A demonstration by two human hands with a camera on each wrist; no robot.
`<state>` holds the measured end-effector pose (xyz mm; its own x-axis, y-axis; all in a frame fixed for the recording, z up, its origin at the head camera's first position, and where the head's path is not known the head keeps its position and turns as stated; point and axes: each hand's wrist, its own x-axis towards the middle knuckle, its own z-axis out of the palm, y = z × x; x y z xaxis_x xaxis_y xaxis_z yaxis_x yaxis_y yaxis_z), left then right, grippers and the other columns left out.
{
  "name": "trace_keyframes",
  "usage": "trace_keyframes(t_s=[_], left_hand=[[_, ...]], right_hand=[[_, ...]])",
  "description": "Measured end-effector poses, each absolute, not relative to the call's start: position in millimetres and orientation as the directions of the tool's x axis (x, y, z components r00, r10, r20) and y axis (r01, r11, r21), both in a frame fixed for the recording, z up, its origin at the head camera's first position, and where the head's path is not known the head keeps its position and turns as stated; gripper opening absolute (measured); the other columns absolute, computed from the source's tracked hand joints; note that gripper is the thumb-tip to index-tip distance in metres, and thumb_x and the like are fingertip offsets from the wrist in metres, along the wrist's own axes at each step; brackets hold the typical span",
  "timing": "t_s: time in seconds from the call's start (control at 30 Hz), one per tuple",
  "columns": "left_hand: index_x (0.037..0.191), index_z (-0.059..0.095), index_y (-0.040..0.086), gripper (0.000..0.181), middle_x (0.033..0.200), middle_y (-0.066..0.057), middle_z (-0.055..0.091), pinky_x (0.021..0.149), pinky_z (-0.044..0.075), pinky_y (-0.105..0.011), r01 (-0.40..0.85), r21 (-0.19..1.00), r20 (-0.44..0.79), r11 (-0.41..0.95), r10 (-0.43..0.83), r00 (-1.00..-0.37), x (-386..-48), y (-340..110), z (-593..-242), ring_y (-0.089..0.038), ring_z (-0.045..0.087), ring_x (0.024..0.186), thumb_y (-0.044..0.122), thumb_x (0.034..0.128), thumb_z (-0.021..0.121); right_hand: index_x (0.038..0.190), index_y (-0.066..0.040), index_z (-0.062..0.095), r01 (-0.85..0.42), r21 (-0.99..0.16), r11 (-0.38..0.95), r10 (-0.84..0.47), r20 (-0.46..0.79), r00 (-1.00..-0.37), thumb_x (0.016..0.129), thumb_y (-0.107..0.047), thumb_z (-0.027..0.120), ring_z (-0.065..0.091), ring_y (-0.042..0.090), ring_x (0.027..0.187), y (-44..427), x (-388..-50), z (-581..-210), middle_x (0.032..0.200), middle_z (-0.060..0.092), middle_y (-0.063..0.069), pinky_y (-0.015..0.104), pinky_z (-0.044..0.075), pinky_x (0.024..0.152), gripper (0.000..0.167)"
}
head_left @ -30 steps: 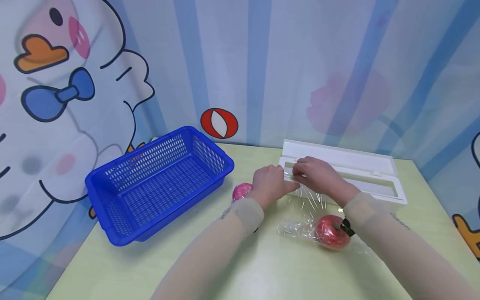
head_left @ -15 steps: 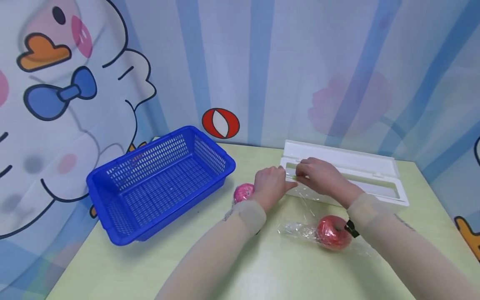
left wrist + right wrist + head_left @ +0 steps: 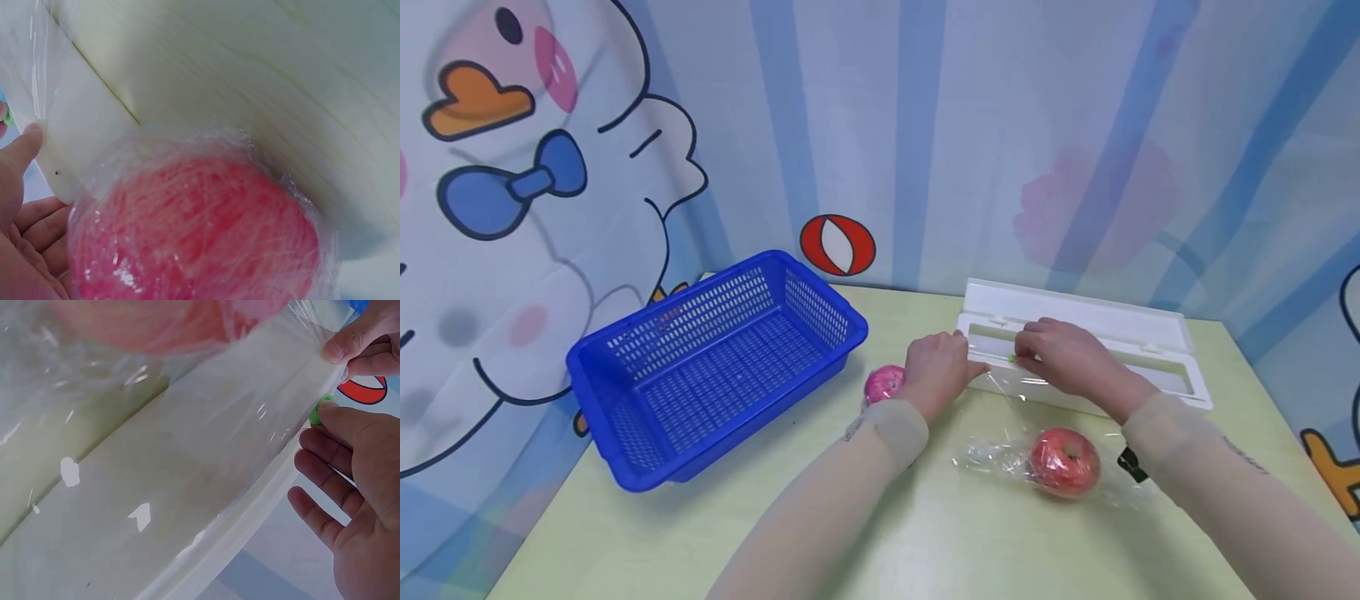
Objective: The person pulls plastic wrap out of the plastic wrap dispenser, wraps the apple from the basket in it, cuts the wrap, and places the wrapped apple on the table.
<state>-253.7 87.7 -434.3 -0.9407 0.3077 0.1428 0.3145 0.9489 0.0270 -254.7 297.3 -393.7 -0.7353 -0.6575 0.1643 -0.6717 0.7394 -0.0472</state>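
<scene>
A white cling film dispenser [image 3: 1075, 308] stands at the back right with its lid raised. My left hand [image 3: 936, 373] grips its left end, the thumb pressing on the film at the front edge. Between thumb and forefinger my right hand [image 3: 1071, 357] pinches a small green slide cutter [image 3: 315, 416] on the dispenser's edge. Clear cling film [image 3: 262, 406] hangs down over the dispenser's front to the table. A red apple [image 3: 1064, 463] rests on the film in front. Beside my left wrist lies a pink-red fruit [image 3: 194, 237] wrapped in film, partly hidden by the hand in the head view.
A blue plastic basket [image 3: 715, 433] with perforated sides stands on the left of the pale table [image 3: 925, 533]. Behind the table hangs a striped curtain [image 3: 970, 150] with cartoon prints. A small black object [image 3: 1132, 464] shows beside my right wrist.
My right hand has slid rightward along the dispenser's edge with the green slide cutter. The left hand keeps its hold on the left end, and the apple stays in place.
</scene>
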Motion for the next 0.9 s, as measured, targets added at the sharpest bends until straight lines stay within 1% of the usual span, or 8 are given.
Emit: trace_keyframes(t_s=[0.2,0.43,0.7,0.9], left_hand=[[0.100,0.073,0.014,0.055,0.067,0.004,0.057,0.047,0.040,-0.023,0.325,0.018,0.152,0.945,0.319,-0.936,-251.2,86.8,-433.0,-0.009,0.048,0.056,0.068,0.0982,0.064],[0.102,0.074,0.012,0.055,0.066,0.003,0.056,0.048,0.043,-0.024,0.339,0.025,0.160,0.940,0.331,-0.930,-251.7,85.9,-433.5,-0.010,0.047,0.056,0.066,0.0986,0.065],[0.106,0.075,0.012,0.055,0.068,0.003,0.058,0.048,0.043,-0.023,0.356,0.026,0.159,0.934,0.347,-0.924,-253.1,85.1,-433.3,-0.009,0.048,0.056,0.065,0.0992,0.065],[0.103,0.075,0.013,0.053,0.067,0.004,0.057,0.047,0.042,-0.023,0.356,0.017,0.172,0.934,0.348,-0.922,-253.0,84.1,-432.9,-0.009,0.048,0.056,0.065,0.0990,0.066]], right_hand=[[0.085,-0.015,0.070,-0.663,-0.019,0.748,-0.653,0.154,-0.741,0.093,-0.005,0.080,0.060,0.021,0.078,321.9,-245.9,-392.3,0.084,0.066,-0.001,0.046,0.055,0.071,0.016],[0.087,-0.013,0.071,-0.639,0.044,0.768,-0.638,0.137,-0.758,0.092,-0.005,0.081,0.063,0.023,0.079,353.7,-234.6,-391.9,0.086,0.067,0.000,0.049,0.057,0.074,0.014],[0.086,-0.013,0.066,-0.661,0.103,0.743,-0.669,0.147,-0.729,0.091,-0.006,0.082,0.059,0.024,0.077,369.1,-231.7,-392.3,0.082,0.062,-0.001,0.049,0.056,0.074,0.018],[0.088,-0.013,0.066,-0.638,0.127,0.759,-0.650,0.101,-0.753,0.090,-0.007,0.084,0.057,0.023,0.077,385.9,-227.4,-390.4,0.083,0.061,-0.001,0.049,0.056,0.075,0.019]])
